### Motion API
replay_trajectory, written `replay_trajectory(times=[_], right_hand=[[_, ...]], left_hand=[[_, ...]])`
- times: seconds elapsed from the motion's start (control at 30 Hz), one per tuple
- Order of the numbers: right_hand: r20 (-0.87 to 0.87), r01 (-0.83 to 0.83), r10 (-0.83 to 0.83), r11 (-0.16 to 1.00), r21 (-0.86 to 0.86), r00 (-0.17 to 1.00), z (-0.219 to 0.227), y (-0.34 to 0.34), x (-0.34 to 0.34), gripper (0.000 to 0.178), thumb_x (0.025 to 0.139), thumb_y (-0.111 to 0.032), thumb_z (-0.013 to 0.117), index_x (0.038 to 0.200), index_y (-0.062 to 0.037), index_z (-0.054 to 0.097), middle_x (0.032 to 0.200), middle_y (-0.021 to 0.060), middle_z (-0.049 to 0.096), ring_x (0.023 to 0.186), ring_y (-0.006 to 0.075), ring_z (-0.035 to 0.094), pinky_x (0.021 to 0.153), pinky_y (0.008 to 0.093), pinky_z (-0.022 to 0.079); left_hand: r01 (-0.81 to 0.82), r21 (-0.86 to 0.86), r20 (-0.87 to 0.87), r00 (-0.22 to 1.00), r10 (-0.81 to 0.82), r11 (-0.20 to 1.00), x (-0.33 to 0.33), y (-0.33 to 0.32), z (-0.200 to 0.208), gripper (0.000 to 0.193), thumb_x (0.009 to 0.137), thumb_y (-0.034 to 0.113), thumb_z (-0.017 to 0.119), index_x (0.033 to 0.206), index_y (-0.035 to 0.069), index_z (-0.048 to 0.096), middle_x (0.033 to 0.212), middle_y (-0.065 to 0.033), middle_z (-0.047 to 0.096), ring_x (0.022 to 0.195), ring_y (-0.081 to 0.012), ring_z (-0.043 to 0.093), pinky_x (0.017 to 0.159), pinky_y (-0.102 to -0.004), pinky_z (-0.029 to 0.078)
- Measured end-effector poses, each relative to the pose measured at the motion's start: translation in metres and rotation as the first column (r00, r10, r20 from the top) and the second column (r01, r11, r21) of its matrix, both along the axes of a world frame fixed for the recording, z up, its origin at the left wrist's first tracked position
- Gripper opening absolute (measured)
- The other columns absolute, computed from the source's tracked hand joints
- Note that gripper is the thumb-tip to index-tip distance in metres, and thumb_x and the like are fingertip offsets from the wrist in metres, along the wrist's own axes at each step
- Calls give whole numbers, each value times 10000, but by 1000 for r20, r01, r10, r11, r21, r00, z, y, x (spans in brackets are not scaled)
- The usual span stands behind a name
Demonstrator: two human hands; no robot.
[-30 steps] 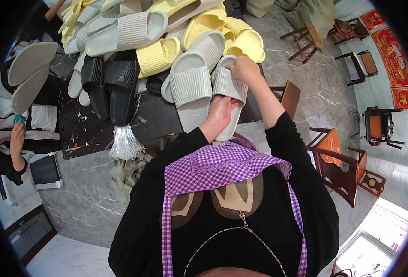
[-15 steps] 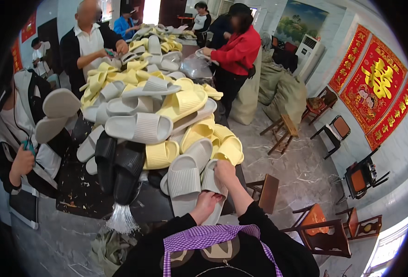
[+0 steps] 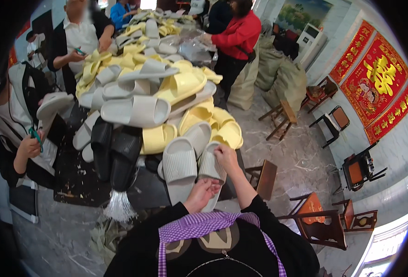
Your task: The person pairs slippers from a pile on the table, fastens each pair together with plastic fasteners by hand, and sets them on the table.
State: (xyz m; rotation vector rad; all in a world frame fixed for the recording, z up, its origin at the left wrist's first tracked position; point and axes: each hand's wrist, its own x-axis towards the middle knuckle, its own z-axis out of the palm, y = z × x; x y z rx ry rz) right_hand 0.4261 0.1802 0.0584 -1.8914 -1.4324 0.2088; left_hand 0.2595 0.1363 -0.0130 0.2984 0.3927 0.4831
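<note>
A grey slide slipper (image 3: 210, 167) with a ribbed strap lies on the table's near edge, toe pointing away from me. My right hand (image 3: 227, 157) pinches it near the toe end of the strap. My left hand (image 3: 202, 193) is at the strap's heel-side opening, thumb and fingers closed on the edge there; the fingertips are partly hidden. Just left of it lies another grey slipper (image 3: 179, 161), touched by neither hand. Yellow slippers (image 3: 228, 134) rest right behind my right hand.
A heap of grey and yellow slippers (image 3: 137, 111) covers the dark table (image 3: 77, 184). Black slippers (image 3: 125, 154) and a bundle of clear strands (image 3: 119, 206) lie left. A co-worker at the left holds green-handled scissors (image 3: 36, 138). A wooden stool (image 3: 266, 180) stands at the right.
My hands stay at the same slipper, the left one's fingers shifting slightly at the strap. The left co-worker has turned and lowered the grey slippers and raised the scissors.
</note>
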Motion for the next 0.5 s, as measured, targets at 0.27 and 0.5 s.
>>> replay_trajectory(times=[0.27,0.5], right_hand=[[131,-116,114,993,8,985,2,-9,-10,101,757,-106,630,766,-10,600,741,168,605,722,311,602,645,377,467],[191,-272,269,962,-11,944,17,-2,-21,77,741,-81,639,756,-13,606,732,149,600,722,297,580,660,362,457]], left_hand=[[-28,6,-16,999,28,1000,-39,-13,11,169,944,134,434,997,-5,514,1006,-129,580,920,-218,560,857,-379,453],[-9,-244,50,999,21,970,-55,-11,15,135,902,132,487,939,15,543,907,-95,598,845,-186,552,771,-331,449]])
